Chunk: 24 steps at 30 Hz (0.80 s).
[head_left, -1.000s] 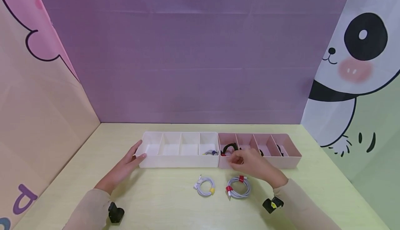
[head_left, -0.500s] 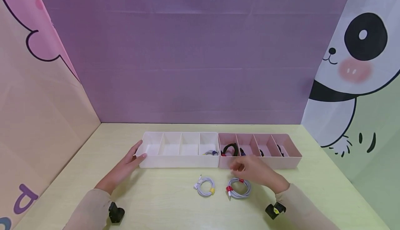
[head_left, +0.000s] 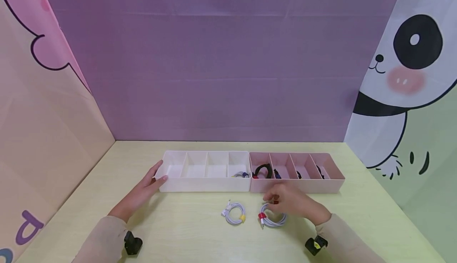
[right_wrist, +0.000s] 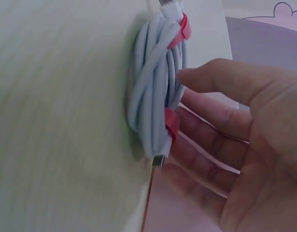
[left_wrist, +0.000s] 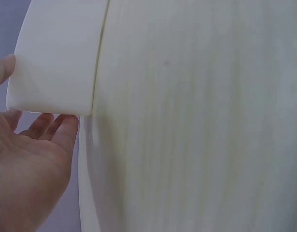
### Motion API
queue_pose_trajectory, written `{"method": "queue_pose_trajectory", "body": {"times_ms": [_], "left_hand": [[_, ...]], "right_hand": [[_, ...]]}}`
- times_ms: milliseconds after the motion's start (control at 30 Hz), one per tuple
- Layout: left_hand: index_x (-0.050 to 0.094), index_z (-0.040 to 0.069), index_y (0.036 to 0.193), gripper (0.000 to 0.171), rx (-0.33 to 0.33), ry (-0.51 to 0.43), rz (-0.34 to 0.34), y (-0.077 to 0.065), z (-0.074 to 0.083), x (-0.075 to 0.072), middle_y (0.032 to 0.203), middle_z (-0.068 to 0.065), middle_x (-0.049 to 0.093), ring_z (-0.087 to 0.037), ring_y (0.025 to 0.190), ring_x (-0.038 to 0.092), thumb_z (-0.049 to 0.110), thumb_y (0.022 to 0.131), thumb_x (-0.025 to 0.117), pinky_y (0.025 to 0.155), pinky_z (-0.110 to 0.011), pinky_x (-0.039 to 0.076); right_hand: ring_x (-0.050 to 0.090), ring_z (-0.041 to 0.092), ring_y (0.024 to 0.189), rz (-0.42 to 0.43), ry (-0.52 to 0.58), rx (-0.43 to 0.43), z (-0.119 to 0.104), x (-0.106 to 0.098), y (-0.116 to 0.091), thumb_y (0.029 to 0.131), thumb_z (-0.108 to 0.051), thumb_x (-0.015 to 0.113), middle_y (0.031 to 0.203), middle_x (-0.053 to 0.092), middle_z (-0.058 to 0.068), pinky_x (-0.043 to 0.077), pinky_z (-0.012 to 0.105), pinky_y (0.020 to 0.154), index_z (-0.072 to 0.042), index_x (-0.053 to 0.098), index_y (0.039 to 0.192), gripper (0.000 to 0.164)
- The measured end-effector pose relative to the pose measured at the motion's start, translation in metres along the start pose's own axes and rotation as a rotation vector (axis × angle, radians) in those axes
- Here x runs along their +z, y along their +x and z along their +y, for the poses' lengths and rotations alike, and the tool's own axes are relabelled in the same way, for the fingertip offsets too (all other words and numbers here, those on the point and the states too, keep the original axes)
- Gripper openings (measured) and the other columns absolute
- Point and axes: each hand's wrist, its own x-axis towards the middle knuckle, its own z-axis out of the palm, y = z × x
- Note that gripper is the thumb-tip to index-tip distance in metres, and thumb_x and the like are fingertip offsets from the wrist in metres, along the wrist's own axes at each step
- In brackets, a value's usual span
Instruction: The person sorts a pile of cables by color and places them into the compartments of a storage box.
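Note:
My left hand (head_left: 144,187) holds the left end of a white divided box (head_left: 203,184), thumb on its front. In the left wrist view the fingers (left_wrist: 65,134) rest against the box's end wall (left_wrist: 56,63). My right hand (head_left: 294,204) reaches over a coiled white charging cable (head_left: 276,223) with red ties, on the table. In the right wrist view the thumb is right at the coil (right_wrist: 155,87), and the other fingers are loosely bent beside it. A smaller coiled white cable (head_left: 233,220) with a yellow tie lies to the left.
Against the white box stands a pink divided box (head_left: 330,185) with a coiled black cable (head_left: 268,169) and other dark items in its compartments. A whitish cable (head_left: 240,174) lies in the white box's rightmost compartment. A purple backdrop (head_left: 228,76) closes off the pale wooden table (head_left: 192,235).
My right hand has moved down and toward me, from in front of the pink box to the red-tied cable. The left hand stays on the white box.

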Motion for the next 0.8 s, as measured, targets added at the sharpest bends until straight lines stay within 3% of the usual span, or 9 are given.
{"method": "queue_pose_trajectory", "body": {"times_ms": [367,800], "left_hand": [[-0.003,0.024,0.162,0.081,-0.012,0.006,-0.003,0.0,0.001,0.0,0.165,-0.023,-0.005,-0.053,0.146,0.009,0.049,0.105,0.048,0.112,-0.069,0.015],[-0.002,0.023,0.163,0.079,-0.004,0.01,0.008,0.001,-0.001,0.0,0.165,-0.023,-0.004,-0.052,0.145,0.014,0.048,0.105,0.047,0.113,-0.068,0.016]], "right_hand": [[0.051,0.007,0.078,-0.044,-0.039,-0.018,0.003,0.001,-0.002,0.081,-0.007,0.08,0.089,0.065,-0.013,0.049,0.022,0.066,-0.012,0.078,0.098,0.018],[0.05,0.007,0.079,-0.007,0.0,0.01,0.012,0.0,-0.005,0.085,-0.006,0.077,0.085,0.059,-0.012,0.048,0.023,0.065,-0.012,0.077,0.09,0.007]]}}
